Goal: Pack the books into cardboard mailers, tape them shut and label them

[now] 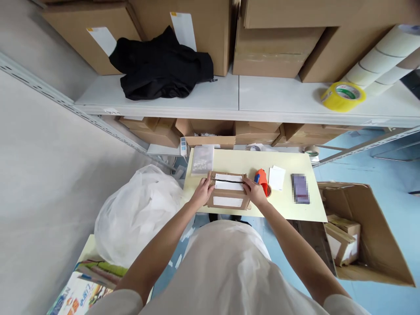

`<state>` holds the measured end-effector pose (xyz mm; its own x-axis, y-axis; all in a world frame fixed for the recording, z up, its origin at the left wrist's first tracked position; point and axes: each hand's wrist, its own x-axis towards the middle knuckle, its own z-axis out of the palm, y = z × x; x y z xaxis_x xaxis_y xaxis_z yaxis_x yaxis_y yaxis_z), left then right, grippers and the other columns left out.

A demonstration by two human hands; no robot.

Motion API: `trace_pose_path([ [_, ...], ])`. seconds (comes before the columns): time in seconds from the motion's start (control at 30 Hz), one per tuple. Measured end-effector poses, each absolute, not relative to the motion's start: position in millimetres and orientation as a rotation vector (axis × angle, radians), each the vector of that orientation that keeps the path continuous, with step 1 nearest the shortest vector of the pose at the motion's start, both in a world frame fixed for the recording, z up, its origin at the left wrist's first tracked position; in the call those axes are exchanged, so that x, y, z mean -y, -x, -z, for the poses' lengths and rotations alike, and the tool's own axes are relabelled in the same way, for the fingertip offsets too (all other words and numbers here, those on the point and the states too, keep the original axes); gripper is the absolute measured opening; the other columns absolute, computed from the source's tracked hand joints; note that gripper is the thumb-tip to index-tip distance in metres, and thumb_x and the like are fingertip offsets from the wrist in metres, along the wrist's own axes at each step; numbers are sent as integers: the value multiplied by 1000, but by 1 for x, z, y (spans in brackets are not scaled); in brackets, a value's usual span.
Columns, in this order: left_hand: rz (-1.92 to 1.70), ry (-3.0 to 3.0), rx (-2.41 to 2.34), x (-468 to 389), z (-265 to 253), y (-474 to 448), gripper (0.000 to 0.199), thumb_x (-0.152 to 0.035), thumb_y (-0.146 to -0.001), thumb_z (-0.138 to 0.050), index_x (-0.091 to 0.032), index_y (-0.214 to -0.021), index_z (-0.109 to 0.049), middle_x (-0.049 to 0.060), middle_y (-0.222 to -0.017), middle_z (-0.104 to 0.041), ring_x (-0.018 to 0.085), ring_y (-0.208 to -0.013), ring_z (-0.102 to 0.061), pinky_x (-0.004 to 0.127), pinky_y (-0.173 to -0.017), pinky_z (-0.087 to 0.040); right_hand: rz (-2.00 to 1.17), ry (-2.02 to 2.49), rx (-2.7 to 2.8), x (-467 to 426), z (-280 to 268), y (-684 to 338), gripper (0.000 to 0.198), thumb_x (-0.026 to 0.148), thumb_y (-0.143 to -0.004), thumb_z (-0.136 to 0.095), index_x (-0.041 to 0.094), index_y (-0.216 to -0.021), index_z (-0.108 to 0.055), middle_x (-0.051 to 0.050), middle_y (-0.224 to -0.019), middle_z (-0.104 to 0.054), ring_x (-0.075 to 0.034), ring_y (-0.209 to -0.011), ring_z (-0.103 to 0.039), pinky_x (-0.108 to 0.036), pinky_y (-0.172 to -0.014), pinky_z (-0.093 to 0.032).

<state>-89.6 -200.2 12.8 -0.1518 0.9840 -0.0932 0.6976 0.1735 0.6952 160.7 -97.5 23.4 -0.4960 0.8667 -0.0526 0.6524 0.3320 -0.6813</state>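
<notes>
A white shirt (229,267) faces the carton (229,193) the fingers (207,184) hold.

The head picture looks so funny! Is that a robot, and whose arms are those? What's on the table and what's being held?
There's no robot here, just a person with two bare hands. The camera sits on the person's head and looks forward and down, so you see what they see: their own white top and both arms reaching out. The left hand and right hand hold a small cardboard box by its two ends. It is on a pale yellow table. Also there are a flat see-through packet, an orange tool beside the right hand, some white papers and a dark rectangle too blurry to name.
</notes>
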Motion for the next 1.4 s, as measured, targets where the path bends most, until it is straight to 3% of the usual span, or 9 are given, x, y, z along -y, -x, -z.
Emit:
trace_pose_path([
  [0.17,-717,-1619,-1836,234,-7,82,60,-33,-94,-39,-23,-149,-19,10,-114,-48,19,-100,-55,35,-93,-45,-885,1320,2231,132,-9,-174,35,33,-91,-44,19,-118,-63,-11,-129,-60,-27,-117,-58,-40,-98,-50],
  [0.53,-683,-1670,-1856,232,5,78,59,-32,-93,-42,-22,-148,-23,13,-125,-45,22,-112,-53,35,-96,-44,-858,1440,2150,136,-1,-178,37,37,-92,-43,21,-119,-62,-11,-137,-53,-30,-122,-54,-46,-98,-50],
  [0.63,-631,-1683,-1953,224,6,78,55,-32,-93,-41,-19,-145,-30,15,-125,-45,25,-117,-49,39,-98,-43,-862,1469,2157,133,-1,-172,36,34,-92,-43,21,-121,-60,-11,-144,-45,-31,-125,-51,-48,-96,-51],
  [0.77,-510,-1801,-2149,220,-4,72,48,-31,-91,-44,-20,-138,-44,17,-136,-42,32,-129,-37,51,-105,-31,-837,1507,2154,130,-1,-164,31,30,-92,-44,22,-116,-61,-11,-148,-39,-30,-126,-49,-47,-97,-50],
  [0.87,-435,-1964,-2096,213,-14,63,53,-32,-91,-44,-18,-142,-38,19,-149,-31,35,-138,-26,55,-109,-21,-836,1503,2153,123,-3,-162,27,26,-91,-44,21,-110,-63,-11,-145,-43,-27,-125,-51,-44,-95,-51],
  [0.97,-366,-2101,-1941,200,-18,54,70,-46,-86,-53,-16,-145,-32,20,-154,-22,38,-142,-15,58,-111,-13,-826,1517,2149,115,-6,-162,24,26,-90,-46,21,-105,-64,-11,-140,-48,-26,-119,-56,-42,-88,-54],
  [1.07,-297,-2121,-1867,186,-17,50,79,-53,-81,-59,-16,-146,-31,19,-153,-25,38,-142,-18,58,-112,-11,-834,1536,2147,112,-7,-164,24,30,-89,-49,23,-104,-65,-11,-138,-51,-27,-114,-58,-43,-83,-55],
  [1.23,-251,-2097,-1850,181,-12,52,77,-51,-79,-63,-20,-144,-36,17,-151,-31,36,-140,-24,57,-113,-14,-935,1433,2052,112,-1,-183,30,40,-86,-53,22,-107,-64,-13,-130,-53,-27,-113,-56,-45,-86,-52],
  [1.4,-284,-2071,-1886,195,-6,47,77,-49,-76,-66,-20,-142,-39,18,-149,-34,36,-139,-27,56,-114,-12,-899,1779,1912,97,17,-211,31,35,-91,-38,17,-97,-63,-13,-101,-64,-25,-97,-61,-40,-82,-51],
])
